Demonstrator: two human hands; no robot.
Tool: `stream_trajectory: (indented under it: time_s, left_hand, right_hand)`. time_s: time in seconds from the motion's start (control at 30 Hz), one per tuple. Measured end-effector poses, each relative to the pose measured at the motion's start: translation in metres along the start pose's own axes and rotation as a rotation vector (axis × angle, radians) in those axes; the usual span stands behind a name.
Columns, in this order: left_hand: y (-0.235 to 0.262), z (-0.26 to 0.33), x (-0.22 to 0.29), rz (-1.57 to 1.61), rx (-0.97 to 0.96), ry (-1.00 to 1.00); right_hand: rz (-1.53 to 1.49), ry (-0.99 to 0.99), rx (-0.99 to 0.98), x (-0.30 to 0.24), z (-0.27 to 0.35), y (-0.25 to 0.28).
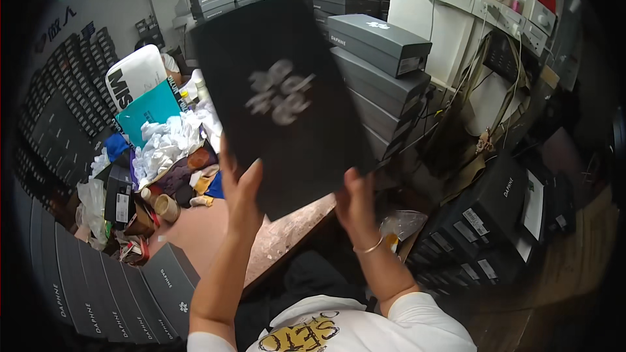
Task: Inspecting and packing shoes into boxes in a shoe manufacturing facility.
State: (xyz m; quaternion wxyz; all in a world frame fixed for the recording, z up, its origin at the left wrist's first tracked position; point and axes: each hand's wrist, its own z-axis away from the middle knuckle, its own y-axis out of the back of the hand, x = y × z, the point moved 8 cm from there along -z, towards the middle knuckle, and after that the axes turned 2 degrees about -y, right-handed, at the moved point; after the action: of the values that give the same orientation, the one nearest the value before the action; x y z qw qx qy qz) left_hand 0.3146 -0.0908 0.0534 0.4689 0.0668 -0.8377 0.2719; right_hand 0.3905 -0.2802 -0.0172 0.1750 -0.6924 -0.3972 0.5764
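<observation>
A dark shoe box (306, 150) is held up in front of me, tilted, its broad face with a pale flower-like mark turned toward me. My left hand (241, 186) grips its lower left edge, thumb on the face and fingers partly hidden behind. At the lower right corner my right hand (355, 202) holds it, thumb at the edge; the other fingers are mostly out of sight and slightly blurred. Below the box lies the pinkish tabletop (215, 221). What the box contains cannot be seen.
Stacked grey shoe boxes (381, 85) rise behind on the right. More boxes (456, 241) are piled at the lower right, and a row (104, 293) stands lower left. Crumpled white paper (169, 146), a cup (167, 208) and a plastic bag (91, 205) clutter the table's left.
</observation>
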Motion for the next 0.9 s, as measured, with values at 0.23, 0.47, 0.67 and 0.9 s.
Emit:
stream_trajectory:
  time_s: [0.23, 0.47, 0.67, 0.9]
  left_hand:
    - [-0.225, -0.123, 0.011, 0.038, -0.532, -0.177]
    - [-0.311, -0.203, -0.065, -0.055, -0.551, 0.109]
    - [-0.318, -0.194, -0.145, -0.236, -0.54, 0.278]
    - [-0.332, -0.163, -0.149, -0.245, -0.5, 0.223]
  right_hand:
    - [0.367, 0.319, -0.03, -0.227, -0.147, 0.005]
    - [0.724, 0.296, 0.099, -0.275, -0.282, 0.077]
    - [0.772, 0.214, 0.135, -0.23, -0.327, 0.158]
    - [0.651, 0.251, 0.18, -0.233, -0.315, 0.167]
